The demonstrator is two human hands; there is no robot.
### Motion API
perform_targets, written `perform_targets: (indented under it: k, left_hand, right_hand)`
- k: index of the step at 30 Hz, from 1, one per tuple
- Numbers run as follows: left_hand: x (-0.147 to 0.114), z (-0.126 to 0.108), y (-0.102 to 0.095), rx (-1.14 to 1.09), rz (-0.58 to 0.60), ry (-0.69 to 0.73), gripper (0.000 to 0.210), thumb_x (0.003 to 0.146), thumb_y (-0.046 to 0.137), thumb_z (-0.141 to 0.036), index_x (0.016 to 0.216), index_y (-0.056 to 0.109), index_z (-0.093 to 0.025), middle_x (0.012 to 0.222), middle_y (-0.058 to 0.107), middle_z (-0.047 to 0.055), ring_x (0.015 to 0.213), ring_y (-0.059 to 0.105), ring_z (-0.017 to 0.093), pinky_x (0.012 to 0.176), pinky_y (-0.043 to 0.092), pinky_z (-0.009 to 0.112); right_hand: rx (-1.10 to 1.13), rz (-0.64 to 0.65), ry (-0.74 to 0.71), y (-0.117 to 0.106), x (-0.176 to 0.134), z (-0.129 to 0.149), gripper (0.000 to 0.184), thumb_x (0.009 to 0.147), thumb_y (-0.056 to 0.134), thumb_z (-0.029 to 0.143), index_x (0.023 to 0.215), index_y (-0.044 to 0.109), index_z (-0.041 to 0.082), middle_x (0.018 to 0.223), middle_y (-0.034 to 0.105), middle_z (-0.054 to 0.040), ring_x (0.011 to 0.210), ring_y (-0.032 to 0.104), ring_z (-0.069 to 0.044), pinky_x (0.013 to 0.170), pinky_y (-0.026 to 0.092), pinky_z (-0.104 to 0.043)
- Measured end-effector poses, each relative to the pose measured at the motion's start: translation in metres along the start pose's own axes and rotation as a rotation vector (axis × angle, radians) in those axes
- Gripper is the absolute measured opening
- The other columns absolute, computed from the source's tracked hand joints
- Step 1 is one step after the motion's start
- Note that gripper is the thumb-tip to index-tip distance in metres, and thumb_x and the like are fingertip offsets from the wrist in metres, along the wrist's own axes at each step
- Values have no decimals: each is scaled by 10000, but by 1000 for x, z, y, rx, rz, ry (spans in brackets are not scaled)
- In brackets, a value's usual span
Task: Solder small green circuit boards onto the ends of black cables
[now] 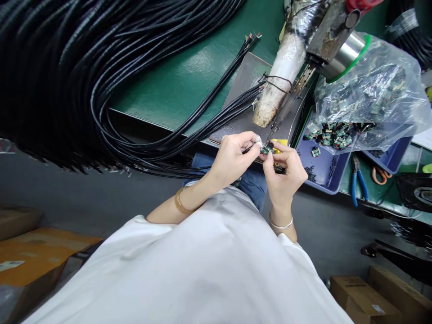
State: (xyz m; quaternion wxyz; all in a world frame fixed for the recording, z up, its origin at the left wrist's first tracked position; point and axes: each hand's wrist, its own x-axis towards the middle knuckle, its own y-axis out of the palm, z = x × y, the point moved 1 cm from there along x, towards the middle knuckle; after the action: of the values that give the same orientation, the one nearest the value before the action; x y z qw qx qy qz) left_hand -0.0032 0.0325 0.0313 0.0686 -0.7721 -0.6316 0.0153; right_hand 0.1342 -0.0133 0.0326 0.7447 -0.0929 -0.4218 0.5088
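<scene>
Close in front of my body, my left hand (236, 157) pinches the end of a black cable, whose tip lies against a small green circuit board (266, 149). My right hand (285, 166) grips that board between thumb and fingers from the other side. Fingertips partly cover the spot where cable and board meet, so I cannot tell whether they are joined. Just above the hands, the thin tip of a soldering iron (290, 101) points down toward the board. Beside it hangs a whitish wrapped tube (275, 90) with a browned lower end.
A thick bundle of black cables (67, 81) fills the left side. At right, a purple tray (332, 180) holds several circuit boards and small black parts under a plastic bag (371, 90). Nearby are a solder spool (347, 54), blue-handled pliers (358, 180) and orange-handled scissors (381, 175).
</scene>
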Motion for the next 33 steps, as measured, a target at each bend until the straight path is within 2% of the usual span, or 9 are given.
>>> perform_targets:
  k: [5,9,12,17,23,33]
  left_hand:
    - [4,-6,-3,37,11,16,136,858,573,-188,734,611,-149,539,476,-45,499,395,65,495,312,209]
    - [10,-12,-8,90,55,19,167,826,573,-156,660,595,-150,503,428,-50,474,336,61,466,240,221]
    - [12,-13,-9,103,73,33,177,816,572,-147,643,610,-150,498,442,-42,469,345,67,469,234,231]
    - [11,-12,-9,137,95,14,164,821,562,-155,683,648,-136,531,496,-27,498,389,75,489,245,228]
    - [7,-10,-8,142,133,-61,175,843,543,-182,694,618,-129,537,406,-49,507,317,61,498,202,227]
    - [-6,-6,-7,118,123,-21,138,866,554,-176,774,646,-130,561,376,-63,530,291,60,510,220,223]
  right_hand:
    - [41,-15,13,-2,1,4,104,879,646,163,814,584,215,1025,759,-33,938,754,-167,701,644,-265]
    - [55,-13,59,-2,0,7,98,890,634,183,812,583,214,1030,761,-36,881,762,-158,662,649,-251]
    - [51,-15,67,-2,0,7,99,890,635,183,813,580,213,1057,762,-42,846,762,-143,665,650,-239]
    - [8,-21,15,-2,-1,5,115,876,648,155,805,577,212,1044,763,-38,867,755,-140,657,634,-223]
    - [-1,-18,-23,-1,-6,0,141,850,673,121,800,578,212,1036,758,-36,881,747,-143,669,623,-219]
    - [72,-39,46,1,-15,-5,86,877,670,158,878,608,218,1025,749,-28,772,752,-128,623,625,-226]
